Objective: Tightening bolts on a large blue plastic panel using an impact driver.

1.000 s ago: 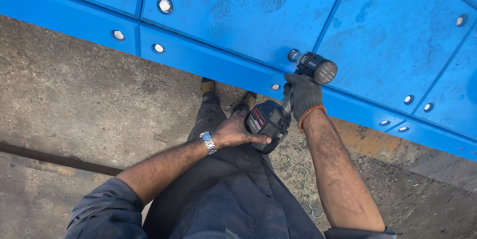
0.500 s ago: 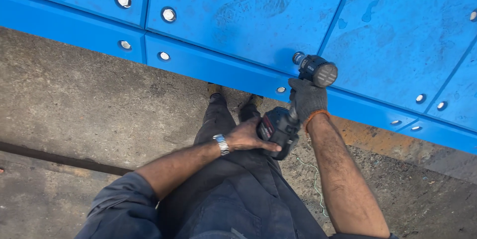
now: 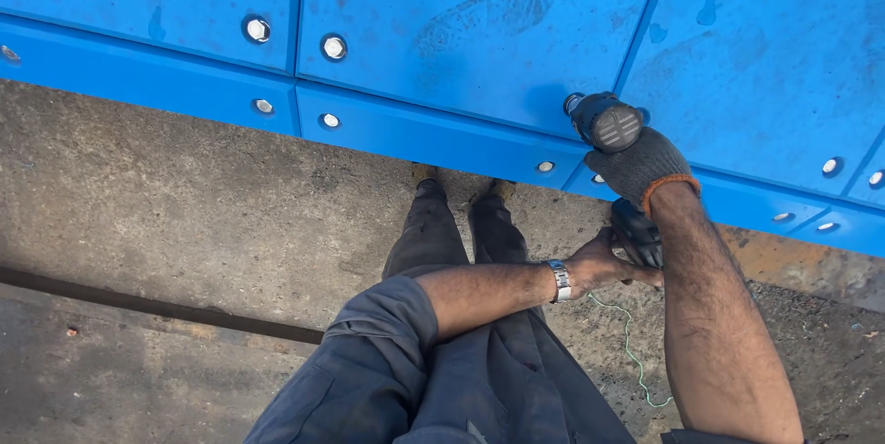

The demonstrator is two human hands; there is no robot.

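A dark cordless impact wrench (image 3: 606, 121) presses its nose against a bolt on the blue steel panel (image 3: 461, 29). My right hand (image 3: 641, 165), in a grey glove with an orange cuff, grips the tool's handle just below the motor head. My left hand (image 3: 604, 264), bare with a metal wristwatch, is closed on the tool's battery base (image 3: 638, 234) lower down. My right forearm partly hides the base.
Silver bolt heads (image 3: 334, 47) dot the blue panels along their seams. Rough concrete ground (image 3: 166, 204) runs below the wall, with a dark groove (image 3: 138, 304) across it. My dark-trousered legs and shoes (image 3: 461, 213) stand near the wall. A thin green thread (image 3: 631, 352) lies on the ground.
The view has shifted so the tool and both hands sit further right in frame. Both hands keep the same hold on the wrench against the panel.
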